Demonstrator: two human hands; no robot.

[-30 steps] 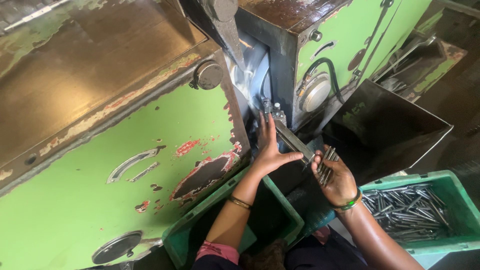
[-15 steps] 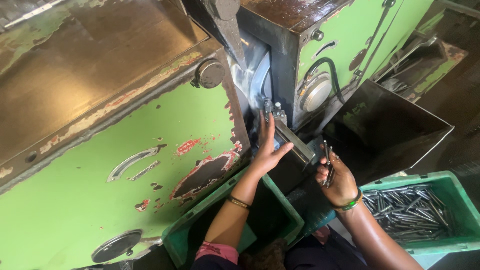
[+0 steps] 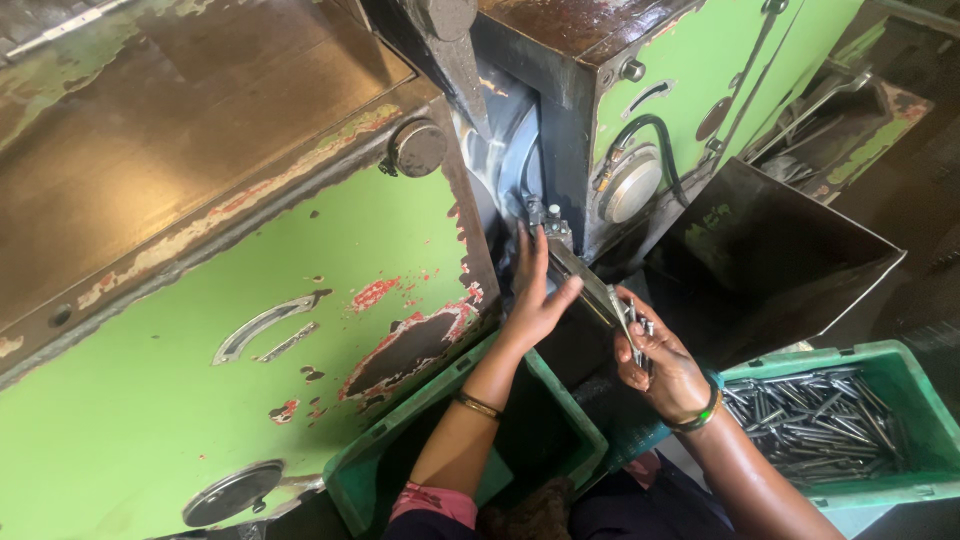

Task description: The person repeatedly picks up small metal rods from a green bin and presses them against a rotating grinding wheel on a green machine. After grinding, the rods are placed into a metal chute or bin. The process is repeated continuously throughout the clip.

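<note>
Between the two halves of a worn green metal machine (image 3: pixel 300 330), the left hand (image 3: pixel 535 300) lies flat and open-fingered against a slanted steel guide rail (image 3: pixel 585 285). Just beside it, the right hand (image 3: pixel 665 365) has its grip closed around a bundle of thin grey metal rods (image 3: pixel 635 330), above a green plastic crate (image 3: pixel 900 380) of similar rods.

The green crate (image 3: pixel 880 480) runs off the right edge; the right hand (image 3: pixel 665 365) hides most of its metal pins (image 3: pixel 636 330).

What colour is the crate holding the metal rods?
Green crate, clearest in the head view, lower right.
</note>
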